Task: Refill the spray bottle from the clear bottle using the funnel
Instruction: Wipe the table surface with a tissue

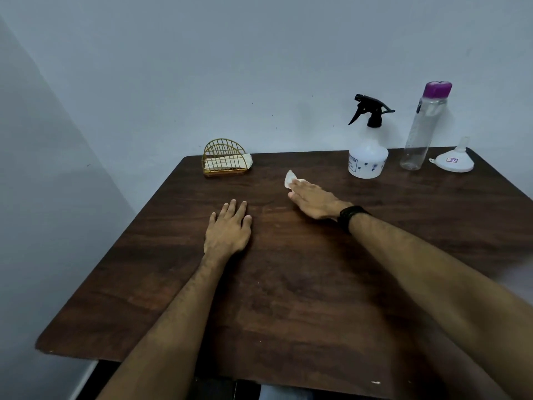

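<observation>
- Right hand (313, 202) at frame centre, palm down, pressing a small white tissue (290, 178) flat on the worktop (288, 284) — grip wrapped loosely over the tissue, wiping step by the look of it.
- Left hand (229, 226) flat, fingers spread, grip released, holding nothing.
- Best done with short strokes, keeping clear of the bottles beyond.
- Spray bottle (367, 157) upright at upper right, black trigger head on; clear bottle (424, 128) with purple cap just right of it; funnel (454, 161) mouth-down at far right — all untouched.
- Gold wire holder (223, 158) with napkins at upper centre, well apart.
- Nothing blocking the reach.
</observation>
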`<state>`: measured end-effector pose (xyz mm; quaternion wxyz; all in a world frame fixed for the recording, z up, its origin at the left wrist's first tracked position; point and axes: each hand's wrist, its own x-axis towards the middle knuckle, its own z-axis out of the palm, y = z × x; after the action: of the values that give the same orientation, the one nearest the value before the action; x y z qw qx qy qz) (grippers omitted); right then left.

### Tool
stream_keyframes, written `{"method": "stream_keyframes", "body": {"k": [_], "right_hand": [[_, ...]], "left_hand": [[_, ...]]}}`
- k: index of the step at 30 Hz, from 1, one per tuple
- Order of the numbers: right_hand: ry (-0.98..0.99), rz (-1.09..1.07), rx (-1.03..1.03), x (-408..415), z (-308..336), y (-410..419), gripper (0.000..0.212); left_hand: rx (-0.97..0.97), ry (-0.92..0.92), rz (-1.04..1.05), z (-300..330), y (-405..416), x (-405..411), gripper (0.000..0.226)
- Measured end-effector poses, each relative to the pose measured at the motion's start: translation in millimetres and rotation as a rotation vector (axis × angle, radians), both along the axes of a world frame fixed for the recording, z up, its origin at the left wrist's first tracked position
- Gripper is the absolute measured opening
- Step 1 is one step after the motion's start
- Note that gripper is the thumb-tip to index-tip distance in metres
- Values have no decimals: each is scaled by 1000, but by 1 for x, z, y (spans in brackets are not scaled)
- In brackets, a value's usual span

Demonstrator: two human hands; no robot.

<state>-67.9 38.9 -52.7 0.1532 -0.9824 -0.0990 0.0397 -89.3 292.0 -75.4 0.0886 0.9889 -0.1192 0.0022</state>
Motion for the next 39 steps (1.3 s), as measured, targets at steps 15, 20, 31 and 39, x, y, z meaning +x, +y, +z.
{"method": "stream_keyframes", "body": {"k": [15, 20, 31, 39], "right_hand": [[392, 263, 621, -99, 20, -29, 21], [-135, -39, 300, -77, 16, -32, 23], [-312, 34, 101, -115, -1, 22, 38], [-320, -10, 278, -97, 4, 37, 12]], "left_hand": [[2, 3, 10, 2, -3, -2, 57], [16, 9, 10, 3, -3, -3, 58], [21, 16, 16, 1, -3, 0, 58], [20, 15, 18, 1, -4, 0, 59]]}}
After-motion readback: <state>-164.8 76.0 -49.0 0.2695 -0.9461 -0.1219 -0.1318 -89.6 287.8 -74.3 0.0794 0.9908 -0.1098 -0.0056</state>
